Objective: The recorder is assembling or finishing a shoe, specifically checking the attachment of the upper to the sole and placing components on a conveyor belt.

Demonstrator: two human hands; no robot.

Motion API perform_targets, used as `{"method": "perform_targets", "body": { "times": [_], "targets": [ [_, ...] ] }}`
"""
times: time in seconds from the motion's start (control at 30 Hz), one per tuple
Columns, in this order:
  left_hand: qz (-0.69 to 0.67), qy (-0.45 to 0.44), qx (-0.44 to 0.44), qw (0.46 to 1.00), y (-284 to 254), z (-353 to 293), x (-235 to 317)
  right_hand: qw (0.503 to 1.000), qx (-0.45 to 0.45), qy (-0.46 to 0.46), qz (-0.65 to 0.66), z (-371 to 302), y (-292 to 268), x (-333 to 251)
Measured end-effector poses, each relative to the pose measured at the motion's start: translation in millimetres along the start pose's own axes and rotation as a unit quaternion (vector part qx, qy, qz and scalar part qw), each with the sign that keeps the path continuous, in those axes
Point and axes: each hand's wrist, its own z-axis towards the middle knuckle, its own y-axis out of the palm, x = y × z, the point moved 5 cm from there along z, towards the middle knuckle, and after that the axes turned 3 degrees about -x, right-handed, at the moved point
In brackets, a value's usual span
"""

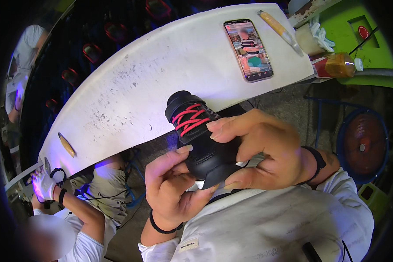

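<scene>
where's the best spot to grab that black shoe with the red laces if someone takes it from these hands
Probably the free ankle collar end of the small black shoe with red laces, approached from the white table side. That end points away from the body and is uncovered, while the left hand and right hand wrap the other end.

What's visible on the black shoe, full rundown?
The black shoe is a small, dark sneaker with red laces criss-crossed up the front and a padded collar at its far end. The upper looks like matte leather or synthetic, with stitched seams. It is held in the air at the near edge of the white table, laces up. The left hand pinches its near end from below; the right hand wraps its right side.
</scene>
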Motion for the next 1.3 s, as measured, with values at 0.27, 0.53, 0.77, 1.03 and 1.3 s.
{"method": "perform_targets", "body": {
  "times": [0.27, 0.53, 0.77, 1.03, 1.3],
  "targets": [
    [0.035, 0.022, -0.013, 0.999, 9.9, 21.7, -0.4, 0.988, -0.105, 0.046, -0.102, 23.2, -20.2, -4.1],
    [0.157, -0.011, 0.008, 0.987, 27.0, 37.5, -4.0, 0.992, -0.025, 0.045, 0.113, 26.1, -11.7, 29.9],
    [0.042, 0.038, -0.042, 0.998, 58.4, 67.8, -43.6, 0.978, -0.067, 0.044, 0.194, 21.1, -35.2, 50.2],
    [0.084, 0.032, -0.111, 0.990, 79.5, 79.2, -43.4, 0.966, -0.057, 0.150, 0.201, 14.8, -52.4, 55.2],
    [0.072, 0.039, -0.107, 0.991, 66.9, 64.6, -47.7, 0.965, -0.105, 0.151, 0.186, 23.8, -37.3, 43.7]
  ]
}}
